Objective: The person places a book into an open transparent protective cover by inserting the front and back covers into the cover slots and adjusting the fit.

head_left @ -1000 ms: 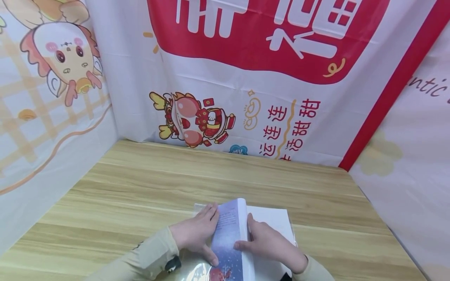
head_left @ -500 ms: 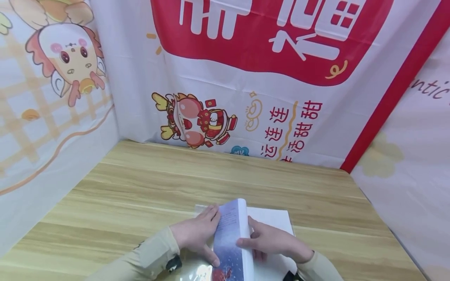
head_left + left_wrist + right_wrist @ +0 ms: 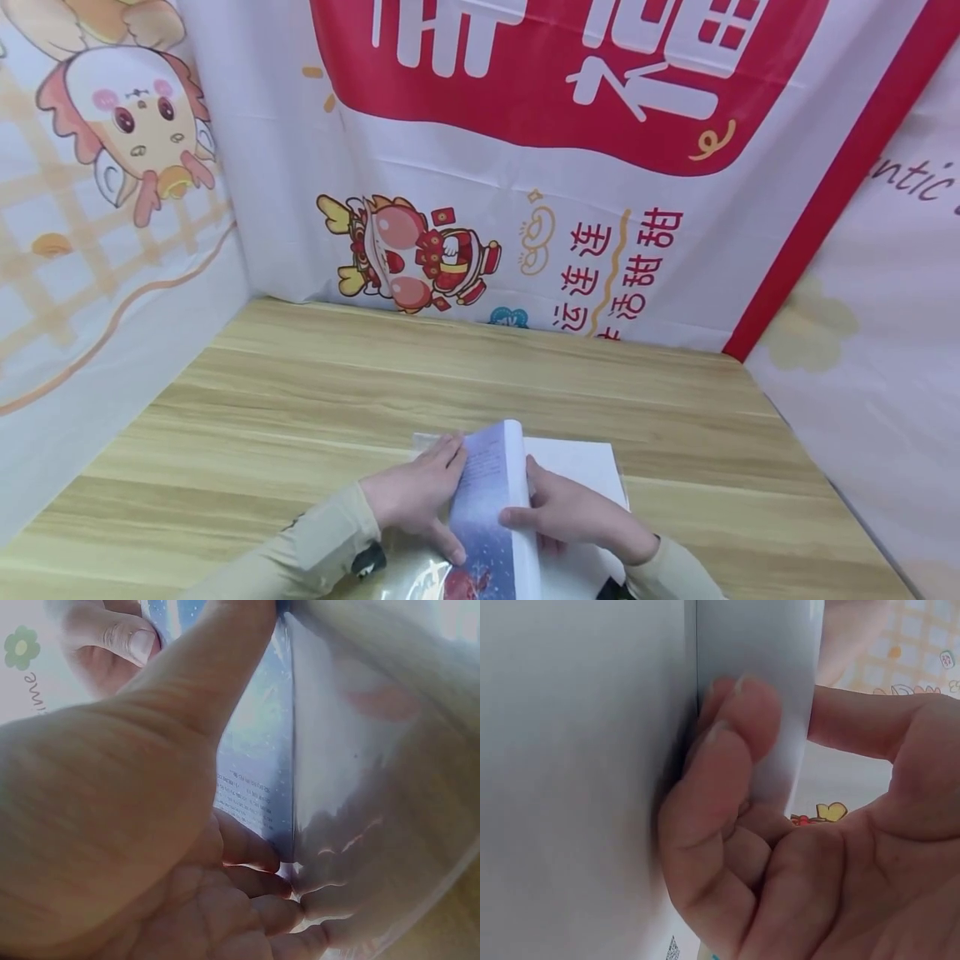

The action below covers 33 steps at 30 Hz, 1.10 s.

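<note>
A book cover (image 3: 483,496), printed blue-purple with snow and a red figure, curls over toward the left in the head view. My right hand (image 3: 573,512) pinches its curved edge, thumb on the printed face. In the right wrist view the fingers (image 3: 712,787) sit curled against the cover's white side (image 3: 757,637). My left hand (image 3: 420,500) lies with fingers extended along the cover's left edge, pressing there. Beneath that palm is a clear plastic sleeve (image 3: 352,765), which meets the cover's edge in the left wrist view. A plain white page (image 3: 588,471) lies under the right hand.
The wood-grain table (image 3: 300,400) stretches around the book. Printed cloth hangs behind it (image 3: 570,183) and along the left (image 3: 127,275) and right sides. Dark straps show at both sleeves.
My right hand has shifted slightly, and its lower fingers now show curled behind the cover's edge. The left hand holds its place; the head view has swayed a little.
</note>
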Tool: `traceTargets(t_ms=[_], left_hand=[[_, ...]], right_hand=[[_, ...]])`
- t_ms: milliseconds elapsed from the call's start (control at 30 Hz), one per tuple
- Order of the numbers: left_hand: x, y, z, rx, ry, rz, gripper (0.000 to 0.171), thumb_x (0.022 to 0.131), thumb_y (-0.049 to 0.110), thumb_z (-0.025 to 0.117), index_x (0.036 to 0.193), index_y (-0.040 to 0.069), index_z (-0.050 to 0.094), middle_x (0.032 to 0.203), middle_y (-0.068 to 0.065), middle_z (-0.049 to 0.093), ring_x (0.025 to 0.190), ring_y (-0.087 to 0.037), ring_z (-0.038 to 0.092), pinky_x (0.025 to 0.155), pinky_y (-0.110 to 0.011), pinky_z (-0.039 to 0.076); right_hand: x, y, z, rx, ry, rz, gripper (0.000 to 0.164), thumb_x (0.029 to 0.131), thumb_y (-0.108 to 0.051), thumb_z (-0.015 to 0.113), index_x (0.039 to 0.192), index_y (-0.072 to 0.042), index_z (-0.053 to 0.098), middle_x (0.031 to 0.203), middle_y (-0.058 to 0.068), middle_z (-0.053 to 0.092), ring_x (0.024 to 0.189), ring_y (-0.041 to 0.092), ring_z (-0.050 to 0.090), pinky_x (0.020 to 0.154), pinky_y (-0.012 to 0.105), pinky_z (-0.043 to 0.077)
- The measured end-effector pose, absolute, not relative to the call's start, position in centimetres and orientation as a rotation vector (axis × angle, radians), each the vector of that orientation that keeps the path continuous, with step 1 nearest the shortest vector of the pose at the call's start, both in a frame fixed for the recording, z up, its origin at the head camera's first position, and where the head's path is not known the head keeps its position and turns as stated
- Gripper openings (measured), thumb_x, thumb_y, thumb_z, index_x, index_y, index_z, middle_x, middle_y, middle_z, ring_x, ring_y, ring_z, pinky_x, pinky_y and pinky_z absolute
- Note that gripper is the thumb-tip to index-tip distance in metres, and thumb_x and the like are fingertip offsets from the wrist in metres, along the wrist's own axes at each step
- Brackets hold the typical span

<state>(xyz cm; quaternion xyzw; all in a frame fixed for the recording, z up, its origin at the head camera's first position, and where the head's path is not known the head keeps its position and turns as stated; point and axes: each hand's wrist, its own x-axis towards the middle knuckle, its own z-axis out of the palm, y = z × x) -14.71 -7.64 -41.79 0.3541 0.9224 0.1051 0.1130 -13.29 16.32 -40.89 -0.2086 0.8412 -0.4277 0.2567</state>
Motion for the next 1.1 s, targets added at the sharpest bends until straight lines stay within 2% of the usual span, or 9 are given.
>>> traceTargets(t_ms=[267,533,700,800,967,1100], left_hand=[[-14.7,-8.0,-41.6,1.023,2.697,0.310,0.133,0.057,0.075,0.067,0.145,-0.012,0.019,0.151,-0.030,0.007,0.139,-0.040,0.011,0.111,-0.044,0.013],[-14.6,-8.2,-41.6,1.021,2.688,0.347,0.132,0.056,0.073,0.068,0.145,-0.012,0.019,0.151,-0.030,0.007,0.140,-0.039,0.011,0.111,-0.044,0.013],[-14.6,-8.1,-41.5,1.013,2.679,0.350,0.131,0.058,0.073,0.068,0.145,-0.011,0.018,0.151,-0.029,0.006,0.140,-0.038,0.010,0.111,-0.043,0.012],[-14.6,-7.9,-41.5,0.999,2.670,0.346,0.131,0.058,0.075,0.067,0.146,-0.010,0.018,0.152,-0.028,0.005,0.140,-0.037,0.009,0.111,-0.042,0.012],[-14.5,-7.8,-41.5,0.979,2.668,0.334,0.132,0.058,0.076,0.066,0.147,-0.008,0.017,0.152,-0.026,0.004,0.141,-0.037,0.008,0.111,-0.042,0.012],[-14.4,-7.9,-41.5,0.976,2.680,0.313,0.132,0.057,0.076,0.066,0.147,-0.008,0.017,0.152,-0.026,0.005,0.140,-0.037,0.009,0.111,-0.042,0.012]], right_hand=[[-13.3,15.7,-40.7,-0.568,2.323,-1.129,0.062,0.091,-0.030,0.063,0.135,0.000,0.031,0.074,0.003,0.060,0.046,0.017,0.051,0.036,0.031,0.043],[-13.1,15.6,-40.9,-0.561,2.357,-1.123,0.069,0.091,-0.032,0.064,0.137,0.004,0.028,0.068,0.002,0.060,0.041,0.016,0.049,0.034,0.030,0.041],[-13.3,16.2,-40.8,-0.541,2.290,-1.132,0.069,0.092,-0.036,0.061,0.143,-0.005,0.028,0.067,0.003,0.062,0.045,0.016,0.052,0.038,0.031,0.043],[-13.6,16.8,-40.6,-0.507,2.222,-1.145,0.077,0.092,-0.038,0.061,0.150,-0.010,0.020,0.068,0.005,0.064,0.050,0.020,0.058,0.044,0.034,0.047],[-13.9,17.2,-40.7,-0.530,2.129,-1.186,0.078,0.092,-0.033,0.062,0.151,-0.009,0.017,0.071,0.009,0.065,0.056,0.027,0.062,0.050,0.040,0.051],[-13.9,17.1,-40.7,-0.546,2.139,-1.173,0.078,0.092,-0.032,0.063,0.151,-0.009,0.018,0.070,0.008,0.065,0.055,0.026,0.062,0.049,0.039,0.051]])
